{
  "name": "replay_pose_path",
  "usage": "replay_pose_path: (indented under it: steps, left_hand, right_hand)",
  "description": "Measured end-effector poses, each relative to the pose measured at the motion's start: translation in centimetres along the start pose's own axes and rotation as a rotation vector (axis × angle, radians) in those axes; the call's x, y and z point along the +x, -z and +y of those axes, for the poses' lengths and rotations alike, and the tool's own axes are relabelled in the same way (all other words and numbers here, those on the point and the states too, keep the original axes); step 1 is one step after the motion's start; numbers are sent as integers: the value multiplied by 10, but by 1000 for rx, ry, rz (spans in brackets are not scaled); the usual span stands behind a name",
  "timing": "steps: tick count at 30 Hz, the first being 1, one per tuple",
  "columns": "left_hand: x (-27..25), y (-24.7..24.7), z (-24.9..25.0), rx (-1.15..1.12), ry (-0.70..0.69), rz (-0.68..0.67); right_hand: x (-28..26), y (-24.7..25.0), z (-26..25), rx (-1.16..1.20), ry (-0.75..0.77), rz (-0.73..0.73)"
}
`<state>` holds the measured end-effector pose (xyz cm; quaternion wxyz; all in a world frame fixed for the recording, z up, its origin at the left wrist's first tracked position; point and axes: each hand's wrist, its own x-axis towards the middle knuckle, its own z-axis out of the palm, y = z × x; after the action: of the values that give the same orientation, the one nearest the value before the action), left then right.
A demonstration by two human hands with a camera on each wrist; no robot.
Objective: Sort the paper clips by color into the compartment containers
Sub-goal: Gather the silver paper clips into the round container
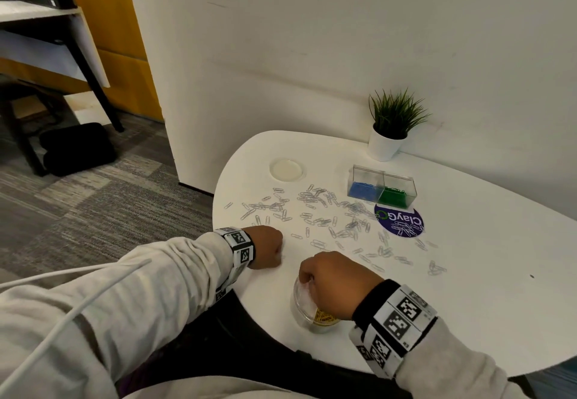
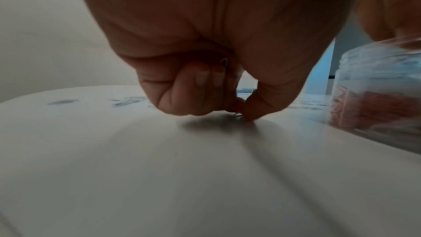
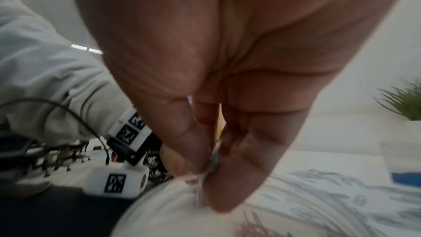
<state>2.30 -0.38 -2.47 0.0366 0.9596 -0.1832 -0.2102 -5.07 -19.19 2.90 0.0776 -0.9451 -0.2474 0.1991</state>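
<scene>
White round table (image 1: 468, 273), silver paper clips (image 1: 312, 211) scattered beyond both hands. Right hand (image 1: 337, 277) pinches one clip directly above the round jar (image 1: 304, 308); left hand (image 1: 265, 247) curls, pinching another beside it.

The right hand (image 1: 335, 283) covers most of the round jar's (image 1: 307, 311) mouth near the bench's front edge, hiding nearly all its contents. In the right wrist view a thin, blurred sliver sits pinched between thumb and fingertip (image 3: 227, 194); its colour is unreadable. The left hand (image 1: 265, 247) curls knuckles-down, concealing whatever its fingertips (image 2: 249, 113) touch. The loose clips (image 1: 324, 211) blur together.
</scene>
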Motion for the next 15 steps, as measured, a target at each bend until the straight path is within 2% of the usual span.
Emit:
replay_pose_path:
  steps: [3, 6, 11, 13, 15]
  left_hand:
    - [-2, 9, -5, -90, -22, 11]
    - [-12, 33, -4, -253, -115, 59]
    - [-36, 61, 27, -263, -294, -70]
    - [-43, 60, 43, -167, -352, -115]
    - [-46, 55, 57, -40, -407, -138]
  right_hand:
    - [-8, 10, 0, 85, 16, -8]
    - [-15, 21, 5, 225, 2, 21]
    - [-26, 25, 23, 596, -91, 101]
    - [-26, 22, 30, 550, -107, 163]
    - [-25, 15, 39, 334, -142, 191]
